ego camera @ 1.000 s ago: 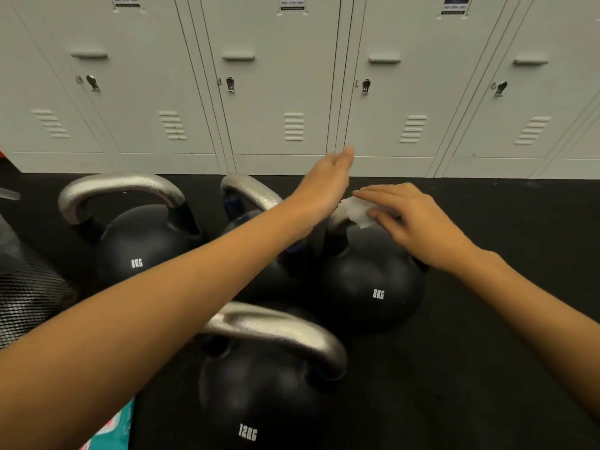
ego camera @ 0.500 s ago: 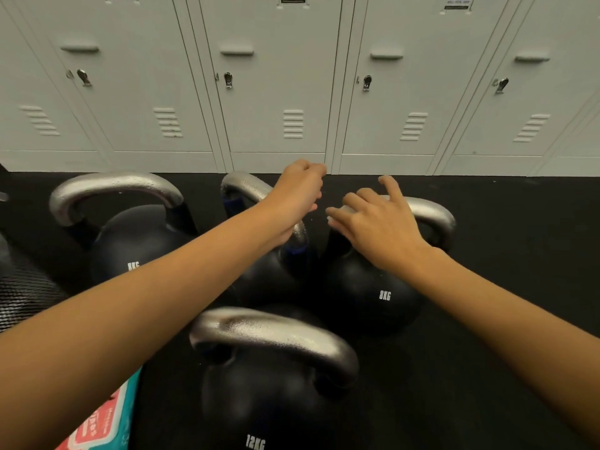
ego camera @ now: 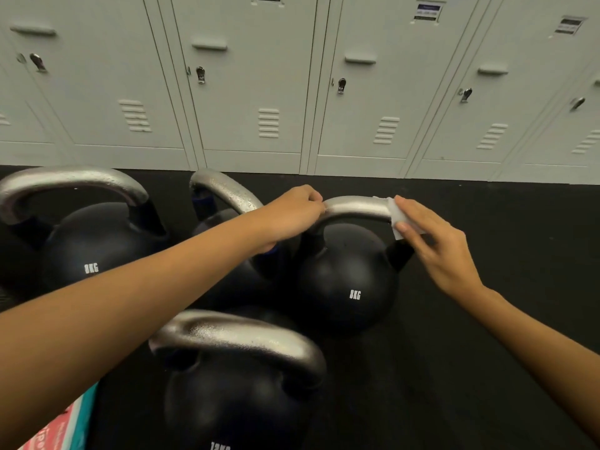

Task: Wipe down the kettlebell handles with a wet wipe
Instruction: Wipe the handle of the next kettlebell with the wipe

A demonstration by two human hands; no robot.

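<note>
**A:** What is in front of the person right now?

**B:** Four black kettlebells with silver handles stand close together on a dark floor (ego camera: pixel 487 319), with a row of pale lockers (ego camera: pixel 253 76) along the far wall. The one being cleaned is the right kettlebell (ego camera: pixel 347 280), marked 8KG.

**A:** And the hands?

**B:** The left hand (ego camera: pixel 292 216) reaches across from the near left. Its grip is curled around the left end of that kettlebell's handle (ego camera: pixel 354 207), steadying it. The right hand (ego camera: pixel 435 245) holds the wet wipe (ego camera: pixel 397 219), a small white folded pad. Thumb and fingers pinch it around the right bend of the handle, where the silver bar turns down toward the black ball.

**A:** How should this wiping stroke be done well?

**B:** My judgement: keep the wipe wrapped around the bar rather than pressed flat on top, so the underside gets cleaned too. Slide it along the whole arch toward the left hand, then move that hand aside to reach the part it covers. The steadying hold looks useful, since the bell could rock against its neighbour.

**A:** What else is nearby?

**B:** Another 8KG kettlebell (ego camera: pixel 91 241) stands at the far left, one sits behind the left forearm (ego camera: pixel 224 190), and a heavier one stands nearest (ego camera: pixel 233 384). Their handles show droplets or sheen, though I cannot tell whether they have been wiped. A red and teal packet (ego camera: pixel 65 430), possibly the wipes, lies at the near left corner.
</note>
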